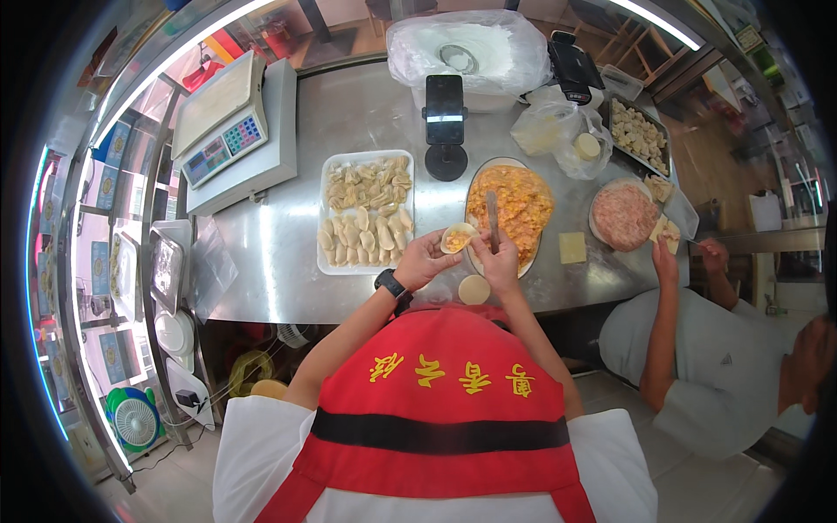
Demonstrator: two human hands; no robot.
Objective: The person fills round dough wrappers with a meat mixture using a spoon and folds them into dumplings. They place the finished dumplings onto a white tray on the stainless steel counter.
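Note:
My left hand holds a round dumpling wrapper, cupped, with orange and yellow filling in it. At the wrapper's right edge are the fingers of my right hand, which also grips a flat spatula. The spatula's far part lies over an oval dish of minced filling. Just below my hands, a stack or single round of wrappers rests near the table's front edge. To the left, a white tray holds folded dumplings in rows, with wontons behind them.
A phone on a stand is behind the dish. A scale stands at left, a bag of flour at back. Right are square wrappers, a bowl of minced meat and a co-worker's hands with a filled wrapper.

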